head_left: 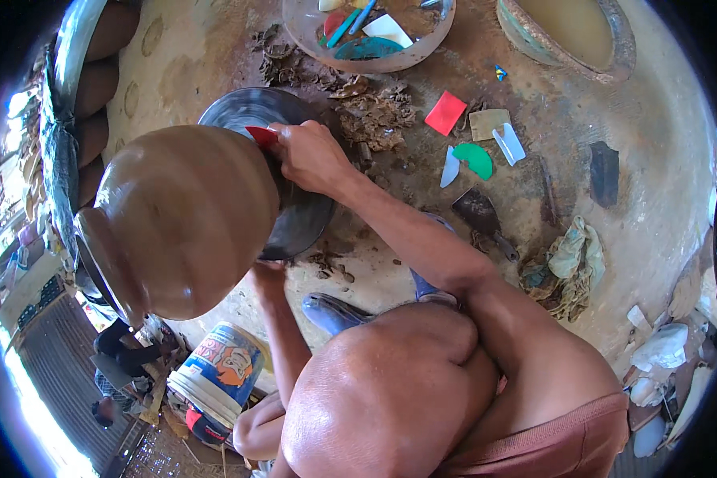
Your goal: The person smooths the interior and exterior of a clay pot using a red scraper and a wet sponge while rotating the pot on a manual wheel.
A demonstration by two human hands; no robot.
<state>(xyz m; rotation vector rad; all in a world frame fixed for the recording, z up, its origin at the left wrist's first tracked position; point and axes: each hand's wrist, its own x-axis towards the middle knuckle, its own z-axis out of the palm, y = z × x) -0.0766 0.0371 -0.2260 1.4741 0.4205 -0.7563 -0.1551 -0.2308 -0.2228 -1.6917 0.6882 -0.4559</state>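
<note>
Knees (390, 390) fill the bottom of my view, and past them the big brown clay pot (183, 223) lies tipped on the dark wheel (303, 215). I think I am scraping it smooth: my right hand (311, 155) pinches a small red scraper (261, 135) against the pot's bottom end. My left hand (264, 272) goes under the pot, its grip hidden; next I need slow, soft strokes.

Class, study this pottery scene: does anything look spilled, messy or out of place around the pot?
Yes. Clay trimmings lie heaped on the ground beside the wheel, and plastic scrapers are scattered loose nearby. The clay pot itself looks whole; the right hand holds a red scraper against it.
</note>
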